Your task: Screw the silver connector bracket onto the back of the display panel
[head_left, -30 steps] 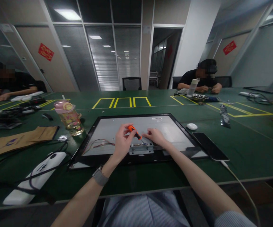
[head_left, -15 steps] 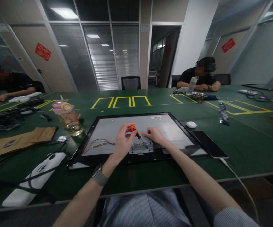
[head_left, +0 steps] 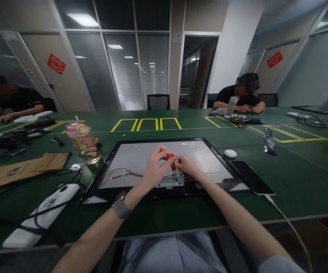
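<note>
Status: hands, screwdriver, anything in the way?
Left hand holding orange-and-black screwdriver, shaft down at metal bracket. Right hand close beside, contact unclear. Wires lie left of bracket, away from shaft.

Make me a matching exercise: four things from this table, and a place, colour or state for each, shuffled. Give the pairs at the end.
Things
1. Screwdriver
2. Phone
3. Lidded cup
4. Paper bag

Places, colours and states
A. Brown, lying flat
B. Right of the grey panel, with a cable plugged in
C. Held in the left hand
D. Standing, pink on top

Right pairs: 1-C, 2-B, 3-D, 4-A
</note>
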Action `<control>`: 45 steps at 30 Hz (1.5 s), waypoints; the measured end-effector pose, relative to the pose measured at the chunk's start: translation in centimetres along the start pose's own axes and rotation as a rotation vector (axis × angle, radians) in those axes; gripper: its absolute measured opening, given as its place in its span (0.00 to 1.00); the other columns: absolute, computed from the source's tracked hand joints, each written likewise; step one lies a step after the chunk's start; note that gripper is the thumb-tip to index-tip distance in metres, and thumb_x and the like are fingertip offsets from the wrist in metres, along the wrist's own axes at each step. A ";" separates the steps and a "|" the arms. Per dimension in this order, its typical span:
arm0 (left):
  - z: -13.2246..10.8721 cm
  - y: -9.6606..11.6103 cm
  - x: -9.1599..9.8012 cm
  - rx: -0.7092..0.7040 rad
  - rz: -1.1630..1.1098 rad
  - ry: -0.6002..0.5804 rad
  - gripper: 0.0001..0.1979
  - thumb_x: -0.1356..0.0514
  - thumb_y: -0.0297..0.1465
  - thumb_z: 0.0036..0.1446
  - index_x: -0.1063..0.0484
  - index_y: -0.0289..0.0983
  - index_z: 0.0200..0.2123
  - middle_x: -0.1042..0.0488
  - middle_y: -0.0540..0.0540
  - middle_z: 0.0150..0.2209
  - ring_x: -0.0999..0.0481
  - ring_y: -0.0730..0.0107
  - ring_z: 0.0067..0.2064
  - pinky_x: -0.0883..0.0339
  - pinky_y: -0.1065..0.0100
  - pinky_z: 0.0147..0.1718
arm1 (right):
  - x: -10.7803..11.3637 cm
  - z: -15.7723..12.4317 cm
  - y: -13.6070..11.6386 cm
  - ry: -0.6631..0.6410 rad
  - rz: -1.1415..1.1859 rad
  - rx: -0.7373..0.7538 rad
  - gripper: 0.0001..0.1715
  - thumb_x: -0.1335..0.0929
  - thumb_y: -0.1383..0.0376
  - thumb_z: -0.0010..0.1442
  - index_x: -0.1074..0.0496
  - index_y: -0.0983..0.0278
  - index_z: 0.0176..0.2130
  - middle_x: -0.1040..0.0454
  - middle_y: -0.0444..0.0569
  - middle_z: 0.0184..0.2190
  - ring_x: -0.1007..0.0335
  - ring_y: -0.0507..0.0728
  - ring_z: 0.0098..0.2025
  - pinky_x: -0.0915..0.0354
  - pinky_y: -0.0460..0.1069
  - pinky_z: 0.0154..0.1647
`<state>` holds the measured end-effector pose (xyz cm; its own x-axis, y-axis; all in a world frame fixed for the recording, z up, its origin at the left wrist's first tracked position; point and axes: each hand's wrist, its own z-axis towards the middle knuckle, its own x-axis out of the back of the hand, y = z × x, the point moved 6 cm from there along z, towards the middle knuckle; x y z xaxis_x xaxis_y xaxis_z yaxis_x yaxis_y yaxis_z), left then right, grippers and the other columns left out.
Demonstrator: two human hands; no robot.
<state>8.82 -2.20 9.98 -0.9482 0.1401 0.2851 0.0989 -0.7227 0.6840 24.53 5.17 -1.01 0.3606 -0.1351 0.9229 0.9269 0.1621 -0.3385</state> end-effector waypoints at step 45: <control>-1.4 -4.0 2.0 0.152 -0.107 0.152 0.12 0.43 0.34 0.60 0.25 0.37 0.44 0.31 0.46 0.35 0.29 0.71 0.38 0.34 0.69 0.40 | 0.3 -0.1 0.1 0.030 0.018 -0.021 0.23 0.34 0.47 0.57 0.32 0.63 0.25 0.29 0.45 0.22 0.37 0.52 0.25 0.53 0.46 0.23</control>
<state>6.08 -0.01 6.87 -0.9892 0.0986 0.1088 0.0286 -0.5976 0.8013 24.72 5.04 -0.80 0.3797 -0.1619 0.9108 0.9222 0.1446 -0.3587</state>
